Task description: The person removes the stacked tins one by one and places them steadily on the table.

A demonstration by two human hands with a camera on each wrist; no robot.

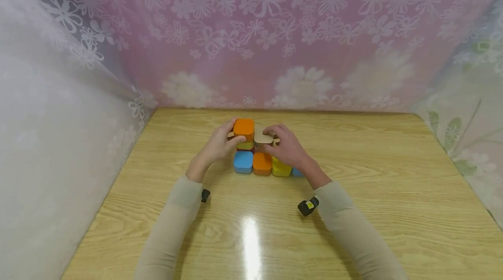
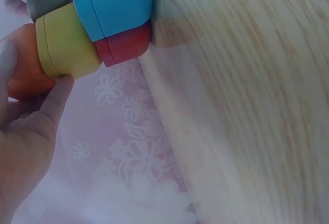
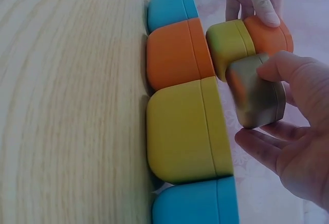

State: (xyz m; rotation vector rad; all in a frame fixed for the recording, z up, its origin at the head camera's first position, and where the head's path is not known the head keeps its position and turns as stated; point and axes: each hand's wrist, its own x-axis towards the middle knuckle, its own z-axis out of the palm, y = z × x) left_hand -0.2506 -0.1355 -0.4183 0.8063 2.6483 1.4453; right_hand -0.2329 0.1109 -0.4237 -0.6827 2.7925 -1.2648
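My left hand (image 1: 218, 144) grips an orange rounded box (image 1: 244, 128), thumb at its near side. That box sits on a yellow box (image 2: 69, 41), which stands above a red box (image 2: 126, 45). In my right hand (image 1: 288, 146) a grey-beige rounded box (image 3: 257, 91) is pinched between thumb and fingers, raised beside the stack's upper boxes. Nearer to me runs a row: a blue box (image 1: 243, 162), an orange box (image 1: 262, 164), a yellow box (image 1: 281, 167) and another blue box (image 3: 198, 203), partly covered by my right hand in the head view.
The boxes stand on a wood-grain table (image 1: 220, 236). Behind it hangs a pink flowered cloth (image 1: 235, 53), with pale cloth (image 1: 59, 140) along the left side and more on the right. A small black camera (image 1: 308, 205) is strapped under each sleeve.
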